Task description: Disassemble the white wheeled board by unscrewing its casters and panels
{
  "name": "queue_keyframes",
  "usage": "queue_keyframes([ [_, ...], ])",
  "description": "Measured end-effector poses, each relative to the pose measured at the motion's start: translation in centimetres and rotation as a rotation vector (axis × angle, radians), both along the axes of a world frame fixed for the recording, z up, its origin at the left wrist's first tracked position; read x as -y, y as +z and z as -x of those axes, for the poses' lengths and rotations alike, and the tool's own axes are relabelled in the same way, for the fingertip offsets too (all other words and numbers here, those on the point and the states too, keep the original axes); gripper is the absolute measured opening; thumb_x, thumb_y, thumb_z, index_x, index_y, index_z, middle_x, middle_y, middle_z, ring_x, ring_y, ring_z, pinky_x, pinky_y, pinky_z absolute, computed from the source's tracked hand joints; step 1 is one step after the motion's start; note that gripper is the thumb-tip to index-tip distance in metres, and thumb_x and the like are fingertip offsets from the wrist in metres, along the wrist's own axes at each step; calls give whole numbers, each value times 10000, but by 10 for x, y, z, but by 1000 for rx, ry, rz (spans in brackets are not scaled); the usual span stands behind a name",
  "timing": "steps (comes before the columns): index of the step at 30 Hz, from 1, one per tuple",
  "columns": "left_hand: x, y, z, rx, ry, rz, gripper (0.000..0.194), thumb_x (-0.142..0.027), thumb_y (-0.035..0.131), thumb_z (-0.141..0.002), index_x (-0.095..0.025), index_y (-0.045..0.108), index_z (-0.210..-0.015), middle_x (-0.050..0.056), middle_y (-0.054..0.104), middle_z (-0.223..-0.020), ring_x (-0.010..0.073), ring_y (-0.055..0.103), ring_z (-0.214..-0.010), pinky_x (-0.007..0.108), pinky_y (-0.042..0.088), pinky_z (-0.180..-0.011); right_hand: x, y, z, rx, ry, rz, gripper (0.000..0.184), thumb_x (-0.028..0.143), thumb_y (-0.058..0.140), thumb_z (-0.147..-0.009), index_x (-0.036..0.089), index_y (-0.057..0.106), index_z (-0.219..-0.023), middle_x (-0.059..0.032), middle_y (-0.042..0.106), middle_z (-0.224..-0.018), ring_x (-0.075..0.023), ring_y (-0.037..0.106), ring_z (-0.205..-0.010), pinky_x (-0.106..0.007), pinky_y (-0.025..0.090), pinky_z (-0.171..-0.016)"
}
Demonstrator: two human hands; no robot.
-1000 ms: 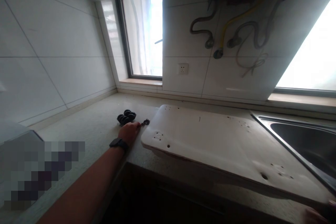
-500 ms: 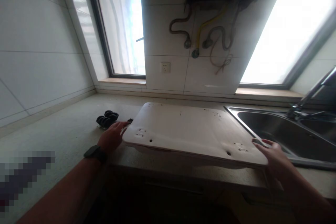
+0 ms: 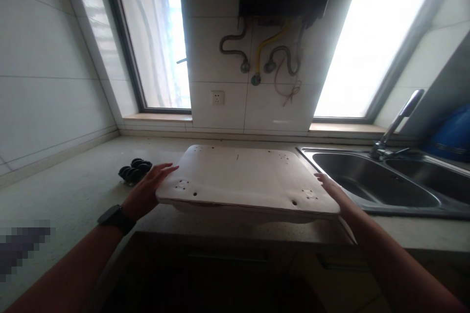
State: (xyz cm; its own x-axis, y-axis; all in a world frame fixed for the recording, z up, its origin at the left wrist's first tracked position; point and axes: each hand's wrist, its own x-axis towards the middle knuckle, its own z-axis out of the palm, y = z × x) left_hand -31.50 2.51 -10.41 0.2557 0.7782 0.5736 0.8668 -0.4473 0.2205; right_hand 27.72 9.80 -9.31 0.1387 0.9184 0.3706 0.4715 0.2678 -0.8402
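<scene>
A white flat panel (image 3: 242,178) with small holes lies upside down over the cutout in the stone countertop (image 3: 73,190). My left hand (image 3: 147,190), with a black watch on its wrist, rests against the panel's left edge, fingers stretched out. My right hand (image 3: 332,190) lies flat along the panel's right edge, fingers extended. A cluster of small black round parts (image 3: 134,170) sits on the counter just left of my left hand.
A steel double sink (image 3: 382,183) with a faucet (image 3: 396,120) is at the right. A blue object (image 3: 453,134) stands behind it. Hoses (image 3: 264,56) and a wall socket (image 3: 218,97) are on the tiled back wall. Dark open space lies below the counter front.
The view has swung right, bringing the sink into sight. My left hand left the small black piece and went to the panel's left edge. My right hand came to the right edge.
</scene>
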Motion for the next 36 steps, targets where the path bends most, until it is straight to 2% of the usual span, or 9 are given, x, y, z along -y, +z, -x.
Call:
queue_keyframes([
  [3, 1, 3, 0, -11, -8, 12, 500, -291, 552, -962, -283, 522, -1461, 96, 504, -1526, 301, 514, -1392, 512, 409, -1194, 6, -4, -5, 91, 40, -53, 630, 385, 805, -620, 238, 645, -1212, -141, 671, -1290, -342, 661, -1084, -477, 548, -897],
  [5, 1, 4, -1, 9, -37, 29, 483, -274, 542, -961, -278, 557, -1444, 82, 536, -1522, 292, 545, -1373, 497, 421, -1189, 10, -9, -8, 245, 137, -156, 774, 331, 832, -649, 239, 563, -1369, -151, 591, -1427, -346, 625, -1187, -494, 523, -974],
  [9, -1, 6, 1, 62, -116, 69, 481, -267, 535, -976, -261, 570, -1456, 83, 562, -1519, 274, 561, -1373, 457, 420, -1197, 13, -20, -13, 443, 299, -405, 625, 316, 738, -841, 286, 538, -1433, -142, 533, -1501, -347, 520, -1369, -531, 469, -1085],
  [11, -2, 7, 3, 74, -133, 89, 484, -278, 554, -974, -268, 579, -1457, 81, 564, -1521, 273, 558, -1380, 452, 415, -1202, 9, -24, -15, 458, 342, -442, 567, 330, 734, -864, 294, 573, -1406, -144, 555, -1483, -356, 524, -1371, -563, 446, -1114],
  [14, -1, 10, 6, 88, -129, 122, 474, -291, 562, -975, -286, 596, -1448, 74, 555, -1531, 274, 558, -1380, 447, 431, -1190, 4, -26, -19, 461, 391, -435, 622, 356, 776, -842, 292, 564, -1424, -149, 573, -1474, -369, 548, -1354, -593, 428, -1136],
  [19, 1, 20, 7, 85, -137, 147, 469, -320, 580, -971, -277, 612, -1437, 81, 562, -1524, 285, 574, -1362, 451, 448, -1176, 4, -21, -20, 471, 372, -475, 628, 396, 784, -840, 308, 572, -1424, -129, 588, -1466, -366, 560, -1343, -584, 430, -1139],
  [25, 5, 34, 5, 141, -129, 122, 450, -295, 582, -966, -257, 628, -1412, 85, 587, -1498, 299, 579, -1351, 478, 426, -1190, 10, -8, -19, 466, 340, -524, 515, 438, 680, -914, 298, 591, -1401, -129, 619, -1415, -354, 597, -1286, -554, 484, -1066],
  [31, 4, 25, -3, 170, -162, 80, 445, -277, 554, -978, -232, 612, -1417, 100, 566, -1516, 292, 548, -1386, 501, 390, -1213, 10, -12, -10, 439, 312, -507, 552, 352, 747, -876, 296, 582, -1399, -125, 615, -1428, -340, 592, -1308, -562, 472, -1094],
  [36, -2, 20, -5, 188, -158, 44, 432, -267, 546, -978, -245, 625, -1402, 98, 568, -1511, 305, 549, -1383, 518, 378, -1221, 6, -13, -8, 456, 308, -509, 523, 288, 704, -895, 287, 575, -1401, -127, 611, -1437, -328, 594, -1316, -560, 477, -1104],
])
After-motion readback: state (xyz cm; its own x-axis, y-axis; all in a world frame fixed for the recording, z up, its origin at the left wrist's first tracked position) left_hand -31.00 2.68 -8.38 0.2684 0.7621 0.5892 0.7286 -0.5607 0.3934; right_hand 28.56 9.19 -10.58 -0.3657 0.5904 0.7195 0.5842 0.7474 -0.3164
